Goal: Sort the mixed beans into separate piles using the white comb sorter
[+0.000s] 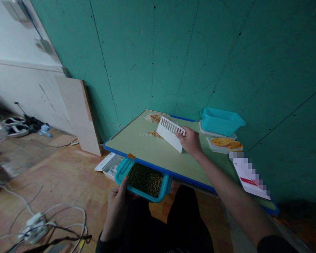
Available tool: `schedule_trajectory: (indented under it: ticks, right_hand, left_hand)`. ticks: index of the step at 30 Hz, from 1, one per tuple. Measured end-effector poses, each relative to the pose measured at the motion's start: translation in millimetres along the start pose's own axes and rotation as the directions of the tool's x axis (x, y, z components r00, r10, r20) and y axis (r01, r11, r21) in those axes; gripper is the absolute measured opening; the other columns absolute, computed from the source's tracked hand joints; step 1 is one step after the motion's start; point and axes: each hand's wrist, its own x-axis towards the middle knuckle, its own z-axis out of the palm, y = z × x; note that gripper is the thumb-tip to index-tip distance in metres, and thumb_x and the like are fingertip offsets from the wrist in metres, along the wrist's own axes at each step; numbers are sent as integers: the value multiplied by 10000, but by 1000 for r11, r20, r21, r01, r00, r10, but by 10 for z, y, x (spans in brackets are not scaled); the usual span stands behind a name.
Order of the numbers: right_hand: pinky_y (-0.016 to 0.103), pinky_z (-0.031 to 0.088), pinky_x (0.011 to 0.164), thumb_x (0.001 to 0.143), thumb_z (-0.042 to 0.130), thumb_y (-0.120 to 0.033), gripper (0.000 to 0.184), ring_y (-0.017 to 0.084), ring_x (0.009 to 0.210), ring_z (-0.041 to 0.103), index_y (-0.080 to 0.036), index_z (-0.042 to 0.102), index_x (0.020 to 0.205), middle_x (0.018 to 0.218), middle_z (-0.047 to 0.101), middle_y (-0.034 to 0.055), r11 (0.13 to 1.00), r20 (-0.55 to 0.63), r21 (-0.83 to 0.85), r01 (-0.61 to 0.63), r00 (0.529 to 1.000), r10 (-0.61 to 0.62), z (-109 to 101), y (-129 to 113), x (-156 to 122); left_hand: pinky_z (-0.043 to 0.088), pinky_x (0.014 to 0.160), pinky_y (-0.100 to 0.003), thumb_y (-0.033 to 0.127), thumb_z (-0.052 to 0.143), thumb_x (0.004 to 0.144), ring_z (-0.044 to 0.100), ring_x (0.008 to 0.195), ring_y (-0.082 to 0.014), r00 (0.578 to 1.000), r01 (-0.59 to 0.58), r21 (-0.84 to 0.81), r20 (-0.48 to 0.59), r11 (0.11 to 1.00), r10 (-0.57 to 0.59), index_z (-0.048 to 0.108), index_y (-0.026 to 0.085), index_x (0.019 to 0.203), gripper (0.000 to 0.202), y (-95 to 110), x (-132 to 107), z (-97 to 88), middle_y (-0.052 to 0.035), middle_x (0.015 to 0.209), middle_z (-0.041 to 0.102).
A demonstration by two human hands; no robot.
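My left hand [117, 201] grips the left side of a turquoise plastic container [158, 199], thumb over its rim, just below the table's front edge. Dark green beans [139, 175] and paler yellowish beans [155, 184] lie inside it. Over the table, my right hand [191, 141] is closed on the end of a white plastic slotted board [170, 137], held tilted with its slots at the top. Left of the board lies a small heap of tan beans [155, 134] mixed with white grains [144, 134]. Another tan heap [155, 118] sits farther back.
The blue-edged table [129, 140] stands against a green wall [137, 56]. At its right are a turquoise bin [222, 122], a white tray with something orange [226, 143], and a white box [249, 175]. Cables and a power strip [35, 226] lie on the floor at left.
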Motion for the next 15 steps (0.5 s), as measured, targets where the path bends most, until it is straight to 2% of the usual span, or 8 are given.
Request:
schedule_trajectory:
  ticks: [3,6,10,15]
  right_hand:
    - [297,427,648,825,640,-282,127,224,718,679,-186,713,864,827,772,81,1000,-2,22,15,1000,-15,4,2,-12]
    - [294,424,640,811,639,-289,126,220,705,671,-190,708,843,799,762,70,998,-3,59,22,1000,-22,6,3,-24]
    - [290,418,622,802,642,-316,134,218,691,661,-195,699,807,755,745,55,994,7,106,30,999,-31,7,2,-36]
    - [295,420,616,781,645,-341,157,220,680,660,-194,695,805,751,738,56,988,25,151,19,999,-23,4,-5,-47]
  left_hand:
    - [311,381,-265,530,793,723,421,354,-128,1000,1,49,-12,999,0,643,190,473,448,5,-2,-12,10,409,527]
    - [376,418,-279,524,778,736,497,402,-157,1000,-18,14,9,1000,18,621,208,449,454,-2,7,-14,-8,441,567]
    - [362,386,-267,561,809,700,507,414,-152,1000,-13,-31,6,999,14,648,188,477,464,-74,56,-20,-13,465,587]
    - [525,509,-305,595,836,638,593,443,-181,999,18,-122,39,992,-13,599,186,470,501,-172,146,-39,-9,456,582]
